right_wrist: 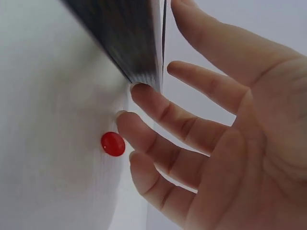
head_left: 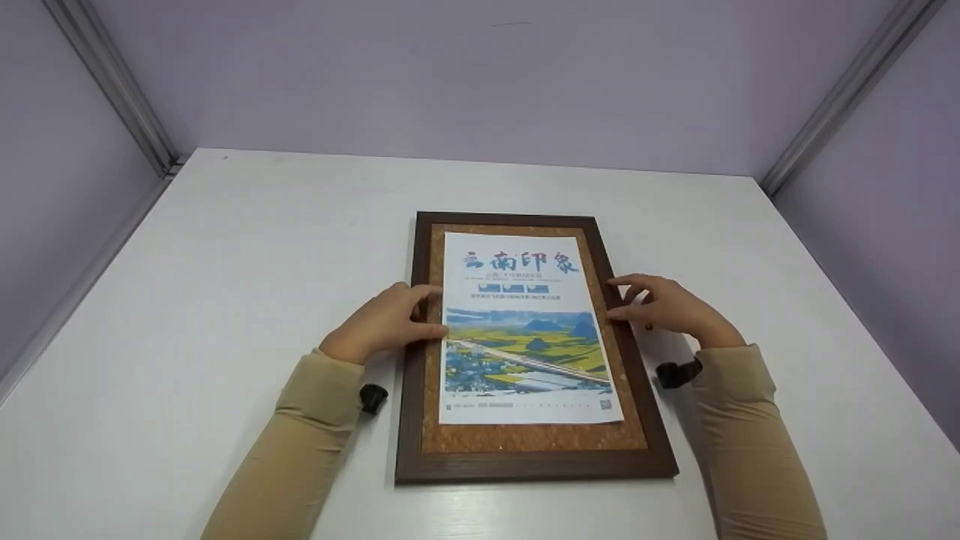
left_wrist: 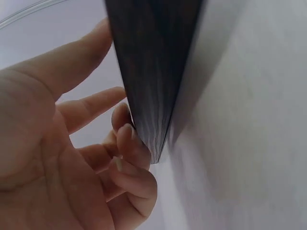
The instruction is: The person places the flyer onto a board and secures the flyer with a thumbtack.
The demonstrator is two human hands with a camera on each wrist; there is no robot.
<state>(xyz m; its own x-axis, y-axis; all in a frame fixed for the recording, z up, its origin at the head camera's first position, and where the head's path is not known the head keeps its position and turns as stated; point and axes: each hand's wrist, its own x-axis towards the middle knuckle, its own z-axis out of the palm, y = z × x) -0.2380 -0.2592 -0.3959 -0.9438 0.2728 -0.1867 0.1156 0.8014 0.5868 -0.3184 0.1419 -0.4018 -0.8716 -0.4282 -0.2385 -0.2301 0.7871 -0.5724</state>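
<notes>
A cork board (head_left: 540, 437) in a dark brown wooden frame (head_left: 540, 466) lies on the white table. On its cork sits a printed poster (head_left: 525, 360) with coloured characters and a landscape. My left hand (head_left: 386, 319) reaches over the frame's left side, thumb and index fingertips at the poster's left edge. In the left wrist view, its other fingers bend loosely beside the frame's outer side. Across the board, my right hand (head_left: 664, 304) has thumb and index fingertips at the frame's right side. Near its lower fingers, a small red round-headed thing (right_wrist: 113, 144) lies on the table.
The white table (head_left: 247, 300) extends around the board. Pale walls (head_left: 480, 82) stand behind and at both sides, with metal posts (head_left: 840, 105) in the corners. Black wrist bands (head_left: 373, 398) show beside the tan sleeves (head_left: 281, 457).
</notes>
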